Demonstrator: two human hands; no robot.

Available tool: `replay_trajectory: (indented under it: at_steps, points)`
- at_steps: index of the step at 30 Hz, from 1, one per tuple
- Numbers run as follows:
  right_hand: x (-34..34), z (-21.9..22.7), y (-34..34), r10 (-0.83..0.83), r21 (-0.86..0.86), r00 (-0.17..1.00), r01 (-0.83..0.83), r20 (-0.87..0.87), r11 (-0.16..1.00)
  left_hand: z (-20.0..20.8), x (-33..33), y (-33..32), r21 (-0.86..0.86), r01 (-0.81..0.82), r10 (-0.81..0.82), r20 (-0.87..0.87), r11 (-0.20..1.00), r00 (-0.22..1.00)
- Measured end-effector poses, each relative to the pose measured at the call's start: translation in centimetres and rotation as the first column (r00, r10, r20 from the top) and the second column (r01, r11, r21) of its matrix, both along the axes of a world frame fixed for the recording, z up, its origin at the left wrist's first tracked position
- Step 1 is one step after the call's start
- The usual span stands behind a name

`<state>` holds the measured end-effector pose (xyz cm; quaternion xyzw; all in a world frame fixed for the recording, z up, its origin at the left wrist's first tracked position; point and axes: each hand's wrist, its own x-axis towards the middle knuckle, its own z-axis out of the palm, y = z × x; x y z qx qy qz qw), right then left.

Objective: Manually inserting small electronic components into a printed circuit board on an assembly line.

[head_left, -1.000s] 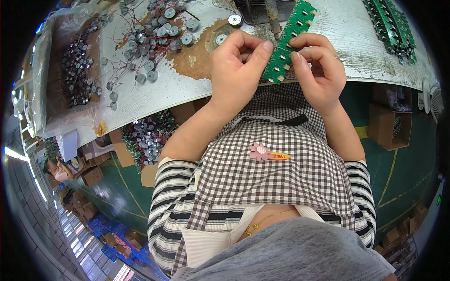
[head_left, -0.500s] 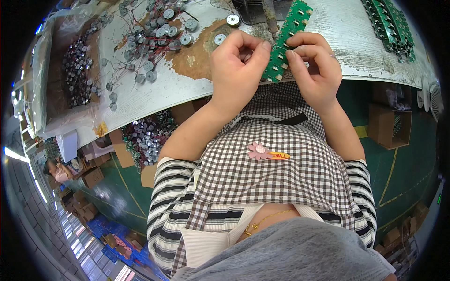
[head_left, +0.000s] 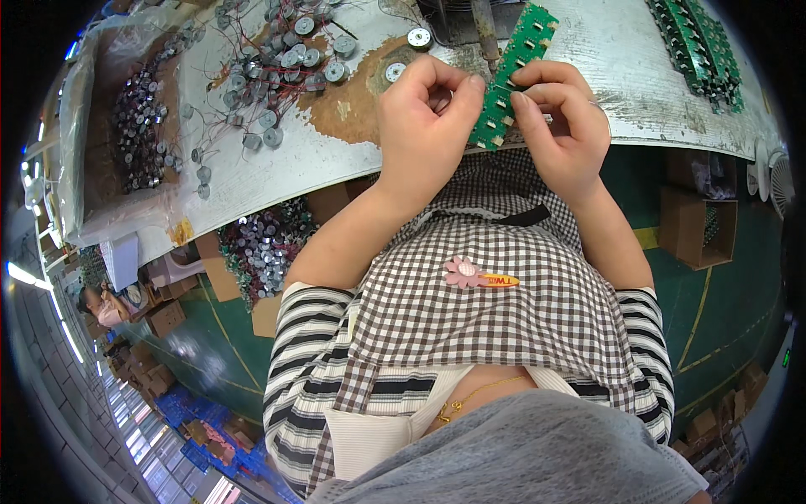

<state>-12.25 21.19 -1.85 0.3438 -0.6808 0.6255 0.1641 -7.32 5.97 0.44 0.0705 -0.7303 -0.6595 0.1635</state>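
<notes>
A long green circuit board with small pale connectors along it is held slanting over the table's front edge. My left hand pinches its left edge between thumb and curled fingers. On the opposite edge, the thumb and forefinger of my right hand close on the board near its middle. A ring shows on one right finger. Just behind the board stands a metal rod-shaped tool, its tip close to the board's left edge. Two round motors lie beyond my left hand.
Many small motors with red wires are heaped at the table's back left, beside a plastic-lined box of metal parts. Stacked green boards lie at the right. Below stand cardboard boxes; a person is far left.
The board and both hands have shifted only very slightly. My grip on the board stays the same.
</notes>
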Motion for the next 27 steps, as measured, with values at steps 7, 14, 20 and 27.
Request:
replay_trajectory:
  at_steps: [7,14,20,27]
  points:
    - [0.1,0.1,0.0,-0.03,0.03,0.999,0.031,-0.021,0.999,0.0,0.1,-0.4,-0.015,0.055,-0.055,0.027,0.998,0.998]
    - [-0.5,-0.2,0.8,0.027,-0.129,0.993,-0.012,0.115,0.992,1.7,-0.9,-3.6,-0.255,0.285,-0.269,0.098,0.924,0.958]
    - [-0.5,-1.0,0.5,0.073,-0.185,0.977,-0.035,0.199,0.982,2.2,-5.1,-8.4,-0.937,-0.07,-0.073,-0.101,0.341,0.992]
    - [-0.5,-1.2,0.3,0.06,-0.196,0.977,-0.018,0.207,0.98,0.3,-6.0,-7.3,-0.959,0.111,-0.024,0.108,0.261,0.994]
